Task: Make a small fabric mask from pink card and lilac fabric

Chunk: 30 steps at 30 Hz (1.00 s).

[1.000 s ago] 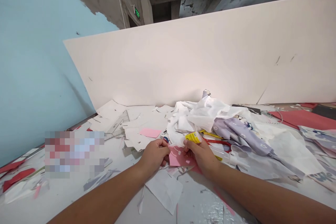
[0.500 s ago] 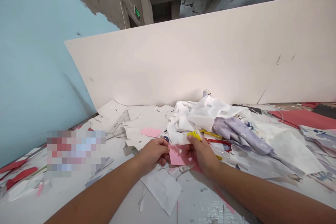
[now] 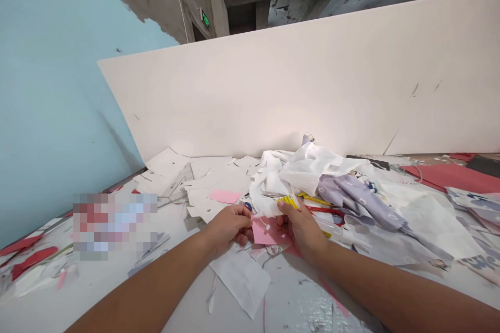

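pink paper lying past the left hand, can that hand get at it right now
Probably yes, once freed: the left hand seems to be gripping another pink piece, but the loose pink paper lies just beyond on white card, and nothing appears to cover it.

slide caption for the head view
Left hand holds pink paper, right hand a yellow-labelled bottle, above a scrap-strewn table.

We see a pale blue wall [image 3: 50,99] at the upper left, a green lit sign [image 3: 204,19] near top centre-left, a white panel [image 3: 273,93] across the middle, lilac flowered cloth [image 3: 344,195] right of centre, and a red sheet [image 3: 455,177] near the right edge.
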Each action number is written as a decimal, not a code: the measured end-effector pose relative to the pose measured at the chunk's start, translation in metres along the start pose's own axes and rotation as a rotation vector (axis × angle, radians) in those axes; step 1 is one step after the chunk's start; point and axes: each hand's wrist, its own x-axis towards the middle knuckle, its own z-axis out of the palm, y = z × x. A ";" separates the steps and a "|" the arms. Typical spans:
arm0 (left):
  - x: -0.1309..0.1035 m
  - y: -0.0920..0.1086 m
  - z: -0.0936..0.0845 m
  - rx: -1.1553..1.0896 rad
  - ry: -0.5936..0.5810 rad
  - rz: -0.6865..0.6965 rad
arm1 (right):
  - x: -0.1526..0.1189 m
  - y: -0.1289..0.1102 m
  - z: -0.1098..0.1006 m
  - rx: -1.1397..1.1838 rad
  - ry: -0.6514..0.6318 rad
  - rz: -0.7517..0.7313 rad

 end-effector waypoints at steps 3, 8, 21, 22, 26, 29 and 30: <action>0.001 0.000 0.000 0.001 0.002 -0.003 | 0.000 0.000 0.000 -0.002 -0.002 -0.002; 0.002 0.000 0.000 0.005 0.006 -0.013 | -0.001 -0.001 0.001 -0.009 -0.013 0.003; 0.002 0.000 0.000 0.000 0.002 -0.018 | -0.002 -0.003 0.000 -0.012 -0.023 0.004; 0.002 0.000 -0.001 -0.002 0.001 -0.018 | -0.002 -0.003 0.000 -0.012 -0.023 0.003; 0.003 -0.001 -0.002 -0.009 -0.007 -0.014 | -0.001 -0.002 0.000 -0.015 -0.016 0.000; 0.004 -0.003 -0.003 -0.015 -0.012 -0.008 | 0.000 -0.001 0.000 -0.019 -0.019 0.000; 0.004 -0.003 -0.003 -0.017 -0.014 -0.006 | 0.000 0.000 0.000 -0.018 -0.022 -0.002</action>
